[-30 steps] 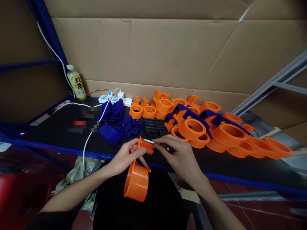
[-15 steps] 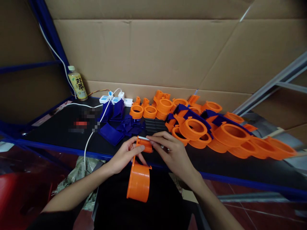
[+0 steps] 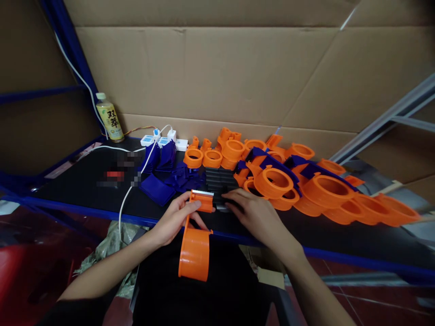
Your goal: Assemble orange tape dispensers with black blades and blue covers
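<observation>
Orange dispenser (image 3: 196, 235) | gripped in left hand (image 3: 175, 219) | right hand (image 3: 253, 213) beside, fingers on black piece (image 3: 222, 206)

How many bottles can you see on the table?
1. The bottle stands at the far left corner of the table, by the cardboard wall. More could be hidden behind the orange parts.

Orange tape dispenser (image 3: 195, 240), toothed blade up, perhaps tilted, above table edge

"双萃" on bottle (image 3: 109, 117) label
</observation>
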`<state>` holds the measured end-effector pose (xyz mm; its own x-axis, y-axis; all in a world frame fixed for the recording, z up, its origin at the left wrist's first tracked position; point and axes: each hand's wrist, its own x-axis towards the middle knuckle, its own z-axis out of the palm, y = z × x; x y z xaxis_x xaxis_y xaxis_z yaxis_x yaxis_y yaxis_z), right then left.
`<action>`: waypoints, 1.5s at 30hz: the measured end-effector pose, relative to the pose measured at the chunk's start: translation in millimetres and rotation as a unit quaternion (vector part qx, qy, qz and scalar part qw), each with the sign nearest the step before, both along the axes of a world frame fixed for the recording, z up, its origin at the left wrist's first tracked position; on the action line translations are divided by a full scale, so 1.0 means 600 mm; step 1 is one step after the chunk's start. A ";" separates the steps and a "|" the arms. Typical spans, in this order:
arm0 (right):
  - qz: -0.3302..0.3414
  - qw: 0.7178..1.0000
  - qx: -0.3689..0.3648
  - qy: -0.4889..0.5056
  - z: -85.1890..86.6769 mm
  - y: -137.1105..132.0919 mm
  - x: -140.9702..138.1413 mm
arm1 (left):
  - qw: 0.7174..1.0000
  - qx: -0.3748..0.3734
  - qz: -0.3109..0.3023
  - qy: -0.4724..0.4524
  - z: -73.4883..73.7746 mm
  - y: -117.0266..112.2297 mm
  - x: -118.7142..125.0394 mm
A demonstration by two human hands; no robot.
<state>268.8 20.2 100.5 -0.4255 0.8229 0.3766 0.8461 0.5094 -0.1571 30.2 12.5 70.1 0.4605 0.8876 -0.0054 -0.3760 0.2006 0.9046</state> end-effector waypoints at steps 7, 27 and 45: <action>0.032 0.999 -0.034 -0.017 -0.002 0.022 0.003 | 1.000 0.004 -0.004 0.002 0.001 -0.001 0.000; 0.142 0.969 0.058 0.191 0.021 0.009 0.017 | 0.999 0.025 0.044 0.004 -0.002 -0.004 0.005; 0.119 0.969 0.147 0.162 -0.023 -0.037 -0.083 | 0.994 0.095 0.029 0.045 -0.015 -0.005 0.005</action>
<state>218.9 -1.9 86.7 -0.4104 0.5540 0.7243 0.6305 0.7462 -0.2135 33.4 9.5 61.4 0.4132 0.9018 0.1266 -0.2974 0.0022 0.9548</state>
